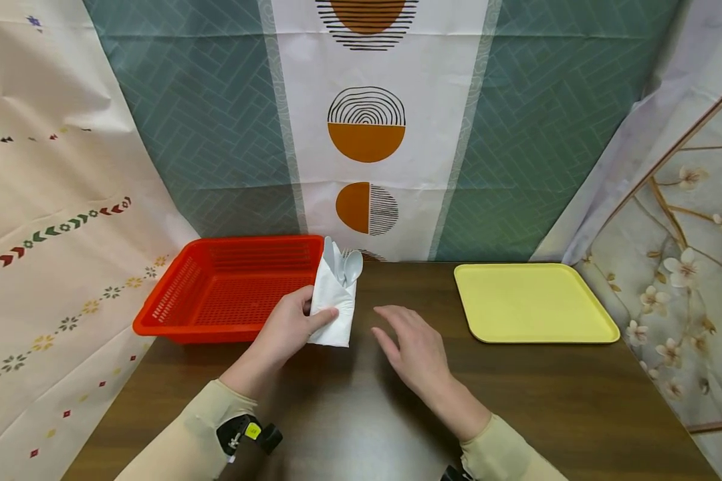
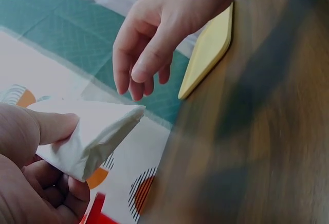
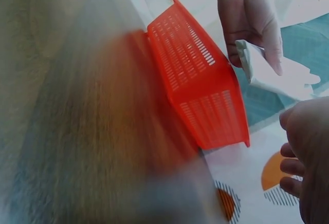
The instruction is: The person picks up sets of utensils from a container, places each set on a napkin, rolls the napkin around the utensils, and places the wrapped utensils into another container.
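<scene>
My left hand (image 1: 285,326) grips a folded white napkin (image 1: 335,312) near its lower end, thumb across the front. White plastic cutlery pokes out of the napkin's top: a spoon (image 1: 353,266) and what looks like a knife (image 1: 328,248), with fork tines just visible behind. The handles are hidden inside the fold. To the right of the napkin, my right hand (image 1: 416,347) hovers over the table, fingers loosely bent and holding nothing. The left wrist view shows a gap between the right fingertips and the napkin (image 2: 87,131).
A red slotted plastic basket (image 1: 195,330) stands at the back left, just behind the left hand. At the back right lies a yellow rectangular tray (image 1: 535,304). Both are on a dark wooden table (image 1: 337,414), with patterned cloths (image 1: 216,120) hanging behind and at the sides.
</scene>
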The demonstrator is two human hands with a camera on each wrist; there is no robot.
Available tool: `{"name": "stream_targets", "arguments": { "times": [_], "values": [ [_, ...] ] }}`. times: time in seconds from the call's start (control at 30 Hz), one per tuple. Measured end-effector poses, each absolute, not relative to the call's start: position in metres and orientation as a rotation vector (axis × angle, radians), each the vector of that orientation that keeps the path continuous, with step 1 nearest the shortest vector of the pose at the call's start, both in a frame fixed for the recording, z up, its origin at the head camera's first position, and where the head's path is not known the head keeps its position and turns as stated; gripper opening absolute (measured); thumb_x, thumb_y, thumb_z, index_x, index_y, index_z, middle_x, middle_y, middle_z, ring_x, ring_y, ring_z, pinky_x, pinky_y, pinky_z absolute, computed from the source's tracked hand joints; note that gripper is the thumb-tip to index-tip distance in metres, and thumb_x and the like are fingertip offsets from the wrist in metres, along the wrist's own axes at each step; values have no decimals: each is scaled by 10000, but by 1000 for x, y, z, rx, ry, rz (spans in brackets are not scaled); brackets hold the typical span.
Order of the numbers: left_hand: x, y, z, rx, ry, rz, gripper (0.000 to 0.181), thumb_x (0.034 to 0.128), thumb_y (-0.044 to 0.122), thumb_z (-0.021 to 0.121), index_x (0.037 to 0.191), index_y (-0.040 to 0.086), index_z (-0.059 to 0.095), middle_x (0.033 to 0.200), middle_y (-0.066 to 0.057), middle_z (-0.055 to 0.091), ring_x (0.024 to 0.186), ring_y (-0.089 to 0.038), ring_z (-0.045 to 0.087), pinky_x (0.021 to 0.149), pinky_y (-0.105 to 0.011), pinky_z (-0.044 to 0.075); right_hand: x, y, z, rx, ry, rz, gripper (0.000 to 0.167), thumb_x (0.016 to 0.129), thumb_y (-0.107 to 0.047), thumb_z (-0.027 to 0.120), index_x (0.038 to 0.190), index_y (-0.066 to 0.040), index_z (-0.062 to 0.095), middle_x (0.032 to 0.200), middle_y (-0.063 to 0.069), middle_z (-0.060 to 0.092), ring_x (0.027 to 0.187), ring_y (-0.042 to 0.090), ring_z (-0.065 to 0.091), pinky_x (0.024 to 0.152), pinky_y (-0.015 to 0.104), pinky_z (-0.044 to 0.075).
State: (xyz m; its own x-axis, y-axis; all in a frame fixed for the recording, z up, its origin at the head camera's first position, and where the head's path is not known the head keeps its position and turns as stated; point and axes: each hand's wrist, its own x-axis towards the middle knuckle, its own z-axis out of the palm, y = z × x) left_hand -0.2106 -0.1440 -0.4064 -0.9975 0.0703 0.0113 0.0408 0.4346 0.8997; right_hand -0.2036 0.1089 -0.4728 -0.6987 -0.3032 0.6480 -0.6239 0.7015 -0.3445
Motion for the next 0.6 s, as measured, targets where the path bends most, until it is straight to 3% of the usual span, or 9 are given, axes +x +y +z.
{"name": "stream_targets", "arguments": {
  "times": [0.23,0.43,0.6],
  "values": [
    [-214,-164,-400,89,2639,1639,410,991,179,850,1339,46,680,1143,-118,775,901,-262,756,794,-380,652,-208,94,-473,819,-2332,732,420,995,-229,858,1382,-118,738,1359,43,745,1260,252,701,996,447,607],
    [-221,-181,-395,73,2656,1607,435,1000,221,844,1353,38,667,1169,-130,769,906,-259,747,788,-356,641,-210,81,-472,960,-2367,676,524,1024,-274,823,1499,-115,671,1507,67,674,1445,276,591,1176,470,489],
    [-228,-196,-393,41,2677,1571,450,1006,226,836,1362,17,656,1165,-146,772,896,-252,748,783,-341,638,-211,65,-468,1087,-2382,650,593,1043,-296,799,1574,-112,607,1609,71,595,1545,294,490,1244,497,411]
  ]
}}
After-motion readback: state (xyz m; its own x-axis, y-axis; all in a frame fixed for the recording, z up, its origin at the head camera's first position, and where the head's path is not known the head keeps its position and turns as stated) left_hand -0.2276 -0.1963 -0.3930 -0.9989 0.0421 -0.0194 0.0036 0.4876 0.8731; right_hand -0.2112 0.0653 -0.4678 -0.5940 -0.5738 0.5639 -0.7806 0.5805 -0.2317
